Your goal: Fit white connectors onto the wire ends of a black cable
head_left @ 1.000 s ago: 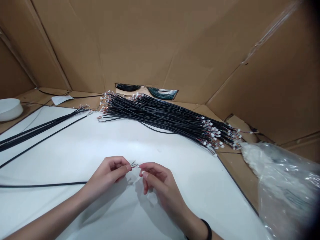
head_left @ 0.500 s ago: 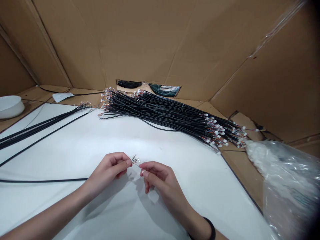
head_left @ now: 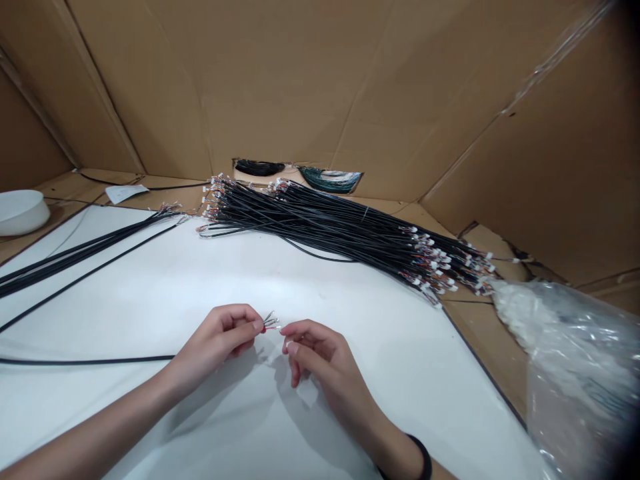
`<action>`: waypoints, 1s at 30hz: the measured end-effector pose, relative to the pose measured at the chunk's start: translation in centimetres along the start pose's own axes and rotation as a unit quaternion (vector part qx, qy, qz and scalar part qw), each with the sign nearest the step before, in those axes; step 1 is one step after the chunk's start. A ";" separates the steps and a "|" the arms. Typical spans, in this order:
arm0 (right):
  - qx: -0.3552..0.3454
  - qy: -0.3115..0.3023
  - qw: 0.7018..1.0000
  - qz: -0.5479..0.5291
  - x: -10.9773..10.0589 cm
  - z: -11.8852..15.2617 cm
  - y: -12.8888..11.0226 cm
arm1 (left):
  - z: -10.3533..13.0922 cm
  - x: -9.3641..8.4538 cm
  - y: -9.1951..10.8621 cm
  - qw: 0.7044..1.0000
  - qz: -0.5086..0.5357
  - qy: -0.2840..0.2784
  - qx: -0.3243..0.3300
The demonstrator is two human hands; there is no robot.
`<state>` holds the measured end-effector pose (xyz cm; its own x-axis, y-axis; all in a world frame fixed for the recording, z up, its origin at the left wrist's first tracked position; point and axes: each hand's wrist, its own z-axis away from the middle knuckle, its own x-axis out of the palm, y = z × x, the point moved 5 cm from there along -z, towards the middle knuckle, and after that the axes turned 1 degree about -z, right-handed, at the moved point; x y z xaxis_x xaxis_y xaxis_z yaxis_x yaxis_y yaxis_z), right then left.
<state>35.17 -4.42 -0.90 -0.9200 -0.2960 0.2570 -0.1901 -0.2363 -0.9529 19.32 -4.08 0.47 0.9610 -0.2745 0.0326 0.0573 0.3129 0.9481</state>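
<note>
While my left hand pinched the stripped end of a thin black cable on the white bench, my right hand closed its fingertips on the bared wire tips. By my judgement most work remained: the big bundle of black cables lay untouched behind. A clear plastic bag at right held whitish contents I could not identify, and what the white bowl held I couldn't tell.

Right hand slightly nearer the wire tips than before
</note>
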 end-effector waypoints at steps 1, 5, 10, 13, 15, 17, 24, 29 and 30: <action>0.000 0.002 1.000 -0.005 0.0 0.0 -0.1 | 0.0 0.0 0.0 1.000 -0.001 0.000 0.001; -0.011 0.005 0.999 -0.031 -0.1 0.0 -0.1 | 0.1 0.0 0.1 1.000 -0.007 -0.002 0.000; -0.015 -0.016 0.999 -0.031 -0.2 0.1 0.3 | 0.2 0.1 0.2 1.000 -0.018 0.001 -0.002; -0.027 -0.023 0.999 -0.024 -0.1 0.2 0.1 | 0.1 0.1 0.2 1.000 -0.020 0.002 0.000; -0.039 -0.030 0.999 -0.013 0.0 0.3 0.0 | 0.0 0.0 0.1 1.000 -0.020 0.006 0.003; -0.046 -0.033 0.998 0.000 0.2 0.4 -0.1 | 0.0 0.0 0.1 1.000 -0.021 0.009 0.006; 0.000 -0.010 1.000 0.015 0.0 0.3 0.1 | 0.0 -0.1 0.4 1.000 -0.022 0.013 0.015; -0.014 -0.014 1.000 0.000 0.0 0.3 0.2 | 0.1 0.0 0.6 0.999 -0.046 0.011 0.017; -0.013 -0.014 1.000 -0.001 0.0 0.3 0.2 | 0.1 0.0 0.7 0.998 -0.052 0.011 0.019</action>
<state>35.28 -4.71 -1.04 -0.9100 -0.3211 0.2624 -0.2009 -0.2122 -0.9564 19.33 -3.99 1.17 0.9564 -0.2829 -0.0727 0.1465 0.2490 0.9574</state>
